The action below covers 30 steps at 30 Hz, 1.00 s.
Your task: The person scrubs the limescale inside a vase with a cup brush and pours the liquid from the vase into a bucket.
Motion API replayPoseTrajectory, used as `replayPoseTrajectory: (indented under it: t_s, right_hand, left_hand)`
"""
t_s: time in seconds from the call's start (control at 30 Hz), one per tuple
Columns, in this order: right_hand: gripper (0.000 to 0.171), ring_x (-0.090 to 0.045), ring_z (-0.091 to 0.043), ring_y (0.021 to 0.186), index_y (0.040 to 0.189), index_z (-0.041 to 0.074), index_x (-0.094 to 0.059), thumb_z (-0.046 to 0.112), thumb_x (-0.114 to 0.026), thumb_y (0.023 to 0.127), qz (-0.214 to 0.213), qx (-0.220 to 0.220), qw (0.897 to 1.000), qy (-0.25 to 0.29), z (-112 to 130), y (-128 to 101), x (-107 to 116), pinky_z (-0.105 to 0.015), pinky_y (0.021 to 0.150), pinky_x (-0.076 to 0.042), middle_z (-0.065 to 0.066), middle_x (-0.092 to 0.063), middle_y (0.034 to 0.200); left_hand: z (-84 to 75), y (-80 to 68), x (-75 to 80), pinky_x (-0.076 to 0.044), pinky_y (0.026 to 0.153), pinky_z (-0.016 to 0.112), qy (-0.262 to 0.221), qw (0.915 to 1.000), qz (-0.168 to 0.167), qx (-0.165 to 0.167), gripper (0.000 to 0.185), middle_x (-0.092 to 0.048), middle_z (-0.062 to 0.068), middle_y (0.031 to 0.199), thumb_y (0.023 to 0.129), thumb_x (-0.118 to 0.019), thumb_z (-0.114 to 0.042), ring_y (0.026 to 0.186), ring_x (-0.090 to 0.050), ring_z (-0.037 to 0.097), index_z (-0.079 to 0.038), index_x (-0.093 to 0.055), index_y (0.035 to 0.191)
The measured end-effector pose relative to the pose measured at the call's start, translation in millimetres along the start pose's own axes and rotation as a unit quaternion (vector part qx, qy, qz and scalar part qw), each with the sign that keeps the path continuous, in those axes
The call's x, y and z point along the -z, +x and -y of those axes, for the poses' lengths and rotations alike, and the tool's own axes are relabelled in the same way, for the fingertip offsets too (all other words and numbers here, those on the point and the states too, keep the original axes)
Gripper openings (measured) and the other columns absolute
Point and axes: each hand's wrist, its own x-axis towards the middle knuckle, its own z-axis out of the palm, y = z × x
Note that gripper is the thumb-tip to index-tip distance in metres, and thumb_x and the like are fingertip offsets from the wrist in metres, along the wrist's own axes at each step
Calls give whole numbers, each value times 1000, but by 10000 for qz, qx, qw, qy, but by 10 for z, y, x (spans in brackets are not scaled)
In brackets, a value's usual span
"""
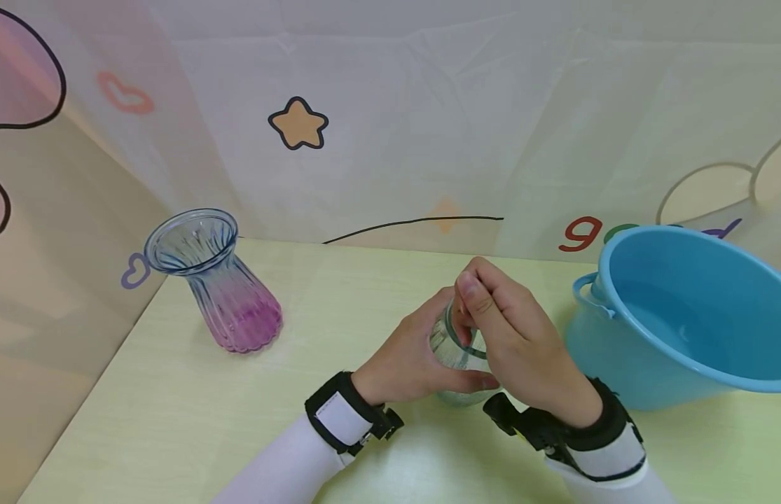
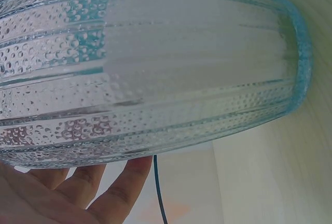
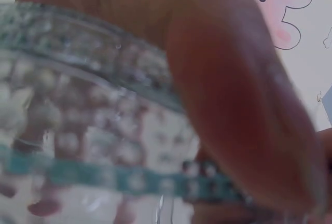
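Observation:
A small clear glass jar (image 1: 450, 350) with a dotted, ribbed wall and a bluish rim stands on the pale green table (image 1: 176, 406), between both hands. My left hand (image 1: 409, 360) wraps round its side. My right hand (image 1: 513, 336) covers the mouth from above, fingers curled over the rim and reaching inside. In the left wrist view the jar's wall (image 2: 155, 68) fills the frame, with my fingers (image 2: 119, 182) under it. The right wrist view shows my fingers (image 3: 228, 79) pressed against the rim (image 3: 93, 58), blurred.
A blue plastic basin (image 1: 680, 315) holding water sits at the right, close to my right wrist. A tall ribbed vase (image 1: 216, 280), clear fading to purple, stands at the back left. A printed curtain hangs behind the table.

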Motion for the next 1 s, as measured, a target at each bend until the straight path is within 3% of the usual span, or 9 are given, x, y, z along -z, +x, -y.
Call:
replayPoseTrajectory:
  t_s: [0.2, 0.47, 0.73, 0.83, 1.0]
  right_hand:
    - [29, -48, -20, 62, 86, 4, -45, 9, -36, 112, -146, 131, 9998, 51, -19, 8, -4, -32, 59, -43, -4, -43, 71]
    - [26, -44, -18, 60, 88, 2, -48, 4, -36, 111, -470, 610, 9960, 449, -40, 12, 0, -33, 52, -37, -4, -41, 71]
    - [26, -39, -15, 58, 90, -5, -45, 7, -35, 111, -740, 1177, 9852, 1002, 8, 8, 21, -30, 50, -32, -3, -39, 71]
    - [28, -37, -15, 57, 90, -5, -44, 11, -36, 112, -803, 1355, 9788, 1309, 29, 4, 32, -29, 49, -32, -3, -38, 69]
    - [26, -35, -15, 56, 93, -6, -46, 9, -36, 111, -918, 1866, 9556, 2087, 12, 0, 67, -29, 47, -28, -5, -33, 68]
  left_hand:
    - [2, 7, -3, -58, 88, 30, -35, 10000, -1, 6, 67, -56, -8, 121, 77, -91, -27, 108, -59, 11, -35, -47, 127]
    - [-3, -8, -3, -60, 91, 49, -405, 9992, 55, 27, 79, -60, -6, 124, 77, -91, -21, 110, -63, 20, -37, -45, 139]
    - [-9, -7, -7, -59, 94, 42, -410, 9992, 24, -13, 88, -60, -8, 130, 77, -92, -20, 112, -62, 15, -41, -42, 145]
    - [-20, -9, -7, -58, 95, 35, -308, 9995, -8, 27, 90, -60, -9, 132, 76, -93, -22, 115, -61, 12, -44, -41, 146]
    - [-28, -15, -6, -55, 98, 32, -107, 9999, -79, 54, 91, -58, -9, 135, 76, -93, -25, 117, -60, 14, -44, -40, 148]
